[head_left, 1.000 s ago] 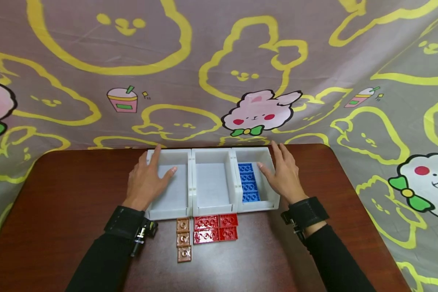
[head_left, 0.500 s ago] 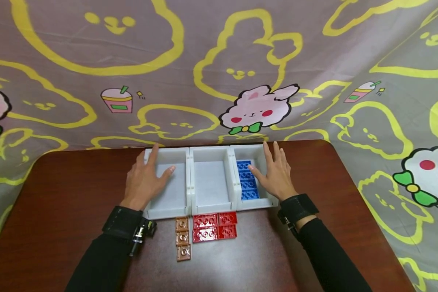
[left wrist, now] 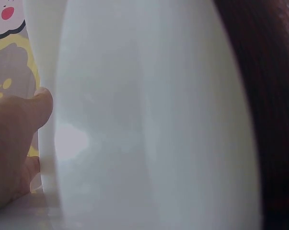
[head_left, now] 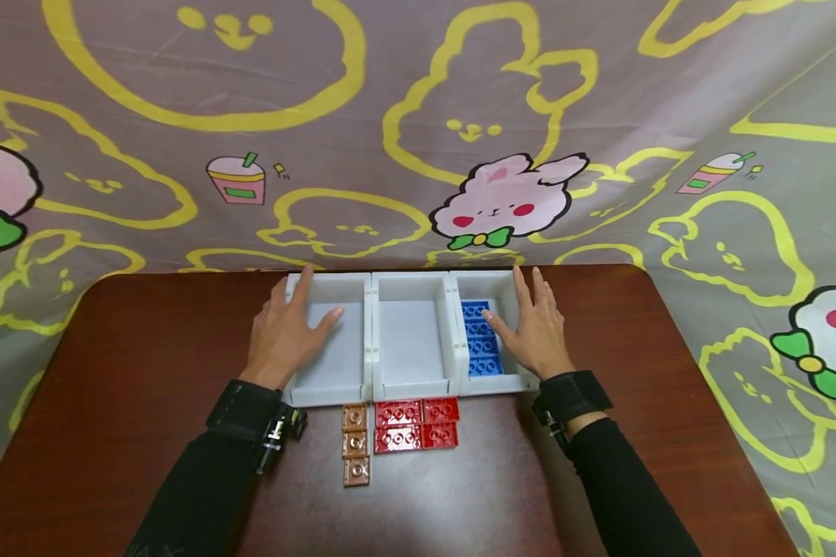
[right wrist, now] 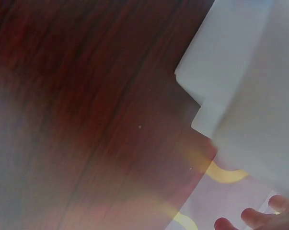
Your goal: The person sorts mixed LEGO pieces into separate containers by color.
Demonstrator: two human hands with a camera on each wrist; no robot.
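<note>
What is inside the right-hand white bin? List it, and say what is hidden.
The right white bin holds a row of blue studded plates. The right hand rests over its outer wall, thumb inside, hiding that side of the floor.

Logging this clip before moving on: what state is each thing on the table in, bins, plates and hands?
Left bin: empty, left hand on its outer wall.
Middle bin: empty.
Right bin: holds blue plates, right hand on its outer wall.
Blue plates: lying in a row, studs up.
Red plates: flat on the table, outside the bins.
Brown plates: flat in a column, outside the bins.
Left hand: fingers straight.
Right hand: fingers straight.
</note>
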